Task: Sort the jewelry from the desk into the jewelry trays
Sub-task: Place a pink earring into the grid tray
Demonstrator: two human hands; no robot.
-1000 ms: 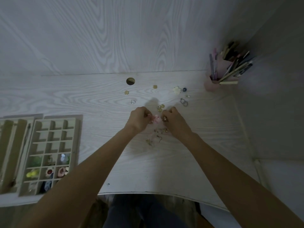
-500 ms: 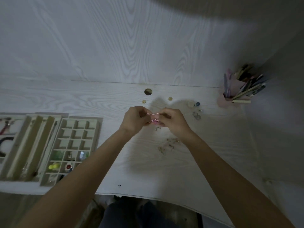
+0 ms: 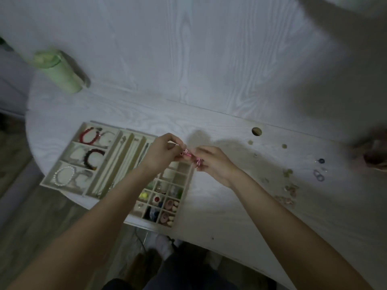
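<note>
The chief risk was a drop: the two small pink pieces were pinched only at the fingertips above the far edge of the compartment tray [image 3: 189, 181], so a slip could have sent one into the wrong cell, already crowded with coloured items, or onto the desk [image 3: 219, 206] beside it. The blur of the view made the exact grip hard to read. The left hand [image 3: 162, 154] was curled, its fingertips pinching a pink earring [image 3: 185, 152] over the tray's upper cells. The right hand [image 3: 211, 162] was likewise curled, pinching a second pink earring [image 3: 198, 162] just beside the first, the two hands nearly touching. Both forearms reached forward from the near edge. More loose jewelry [image 3: 290, 185] lay well apart to the right, unsorted
</note>
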